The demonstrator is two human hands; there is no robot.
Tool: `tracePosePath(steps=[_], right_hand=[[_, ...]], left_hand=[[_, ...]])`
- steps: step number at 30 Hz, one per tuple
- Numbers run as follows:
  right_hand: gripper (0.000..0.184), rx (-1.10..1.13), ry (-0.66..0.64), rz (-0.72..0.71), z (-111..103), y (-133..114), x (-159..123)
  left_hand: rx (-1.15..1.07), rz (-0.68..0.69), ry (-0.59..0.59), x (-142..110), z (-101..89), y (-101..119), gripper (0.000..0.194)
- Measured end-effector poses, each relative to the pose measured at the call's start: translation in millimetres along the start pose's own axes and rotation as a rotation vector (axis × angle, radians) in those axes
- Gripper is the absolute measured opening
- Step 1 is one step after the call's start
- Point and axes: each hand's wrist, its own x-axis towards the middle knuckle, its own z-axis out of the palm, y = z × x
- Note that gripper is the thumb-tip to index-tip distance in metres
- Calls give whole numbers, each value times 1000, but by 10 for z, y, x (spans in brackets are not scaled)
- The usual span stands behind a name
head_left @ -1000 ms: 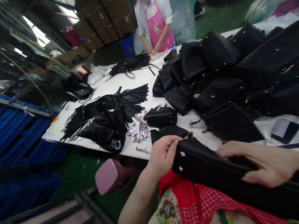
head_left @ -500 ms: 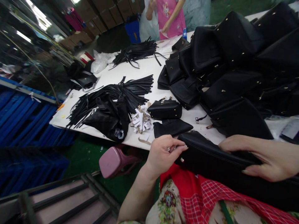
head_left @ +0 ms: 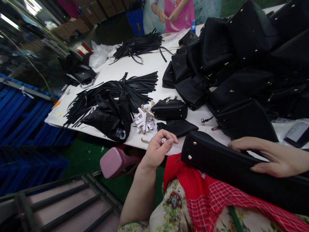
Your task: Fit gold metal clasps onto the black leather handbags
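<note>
A black handbag lies across my lap with its studded base turned toward the table. My right hand rests on its top edge, fingers curled over it and gripping. My left hand has come off the bag's left end and is pinched shut on a small whitish bit I cannot make out, just left of the bag and near the white table's front edge. A pile of small white and tan paper strips lies on the table just beyond that hand.
A heap of black handbags fills the table's right side, with two small black pieces nearer me. Bundles of black straps lie at left. A person in a pink apron works at the far end. A pink stool stands below.
My left hand let go of the bag's left end and pulled away to the left, pinching a small bit. The bag's studded base now shows. The view tilted down slightly.
</note>
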Motion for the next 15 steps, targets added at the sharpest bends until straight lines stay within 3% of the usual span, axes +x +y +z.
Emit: tracePosePath(steps=[9, 12, 15], right_hand=[[52, 21, -21, 65, -6, 5, 18], [54, 9, -22, 75, 5, 14, 34], [57, 1, 5, 96, 30, 44, 31]], left_hand=[[502, 46, 32, -148, 260, -114, 24], [593, 115, 18, -132, 318, -124, 13], [554, 112, 15, -150, 283, -133, 18]])
